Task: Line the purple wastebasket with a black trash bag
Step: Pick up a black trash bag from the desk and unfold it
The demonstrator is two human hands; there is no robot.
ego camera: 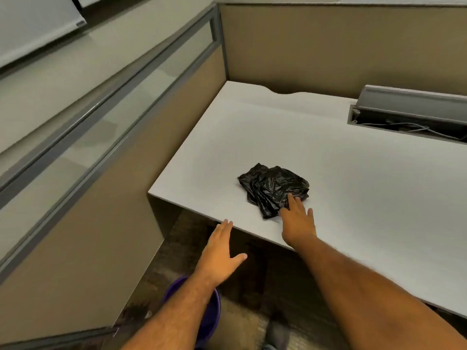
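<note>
Right hand (pixel 297 221) lay open, fingertips on crumpled black trash bag (pixel 274 189) near desk (pixel 353 185) front edge, nothing gripped; left hand (pixel 219 251) empty; pinch one loose edge, not the wad

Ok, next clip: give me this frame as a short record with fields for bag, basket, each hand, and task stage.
bag: black trash bag, crumpled, lying on the white desk near its front edge
basket: purple wastebasket on the floor below the desk, partly hidden by the left forearm; no liner visible
right hand: right hand reaching over the desk edge, fingertips on the bag's near side, no closed grip yet
left hand: left hand open, empty, held just off the desk's front edge
task stage: bag not yet picked up or unfolded
</note>
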